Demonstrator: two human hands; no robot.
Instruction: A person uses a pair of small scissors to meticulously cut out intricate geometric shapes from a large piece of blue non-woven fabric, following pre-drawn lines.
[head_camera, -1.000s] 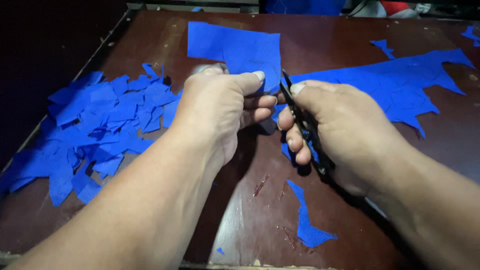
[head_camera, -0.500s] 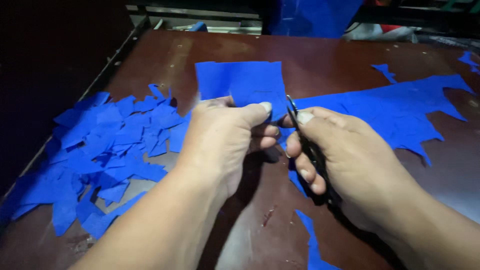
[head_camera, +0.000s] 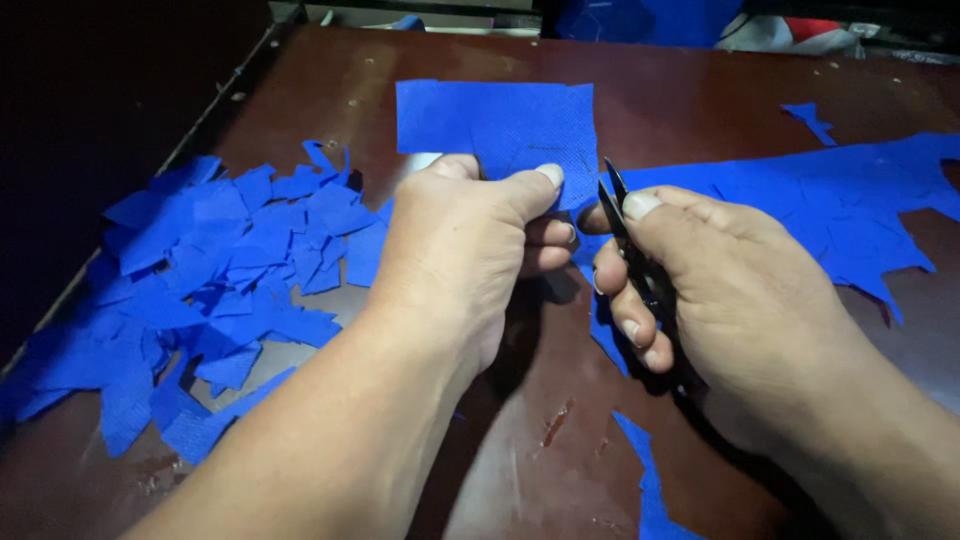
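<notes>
My left hand (head_camera: 470, 250) pinches the near edge of a rectangular blue fabric piece (head_camera: 500, 125), thumb on top, holding it above a dark brown table (head_camera: 700, 90). My right hand (head_camera: 710, 290) grips small black scissors (head_camera: 625, 240), their points up against the right edge of that piece. To the right a large blue fabric sheet (head_camera: 840, 200) with a ragged cut edge lies flat on the table, partly under my right hand.
A heap of several cut blue fabric scraps (head_camera: 200, 290) covers the table's left side. A narrow blue strip (head_camera: 650, 480) lies near the front edge, and a small scrap (head_camera: 810, 120) at the back right. Darkness lies beyond the table's left edge.
Both hands have stayed together at the fabric piece while the view tilted down. The scissors sit closer to the piece's right edge than a second ago.
</notes>
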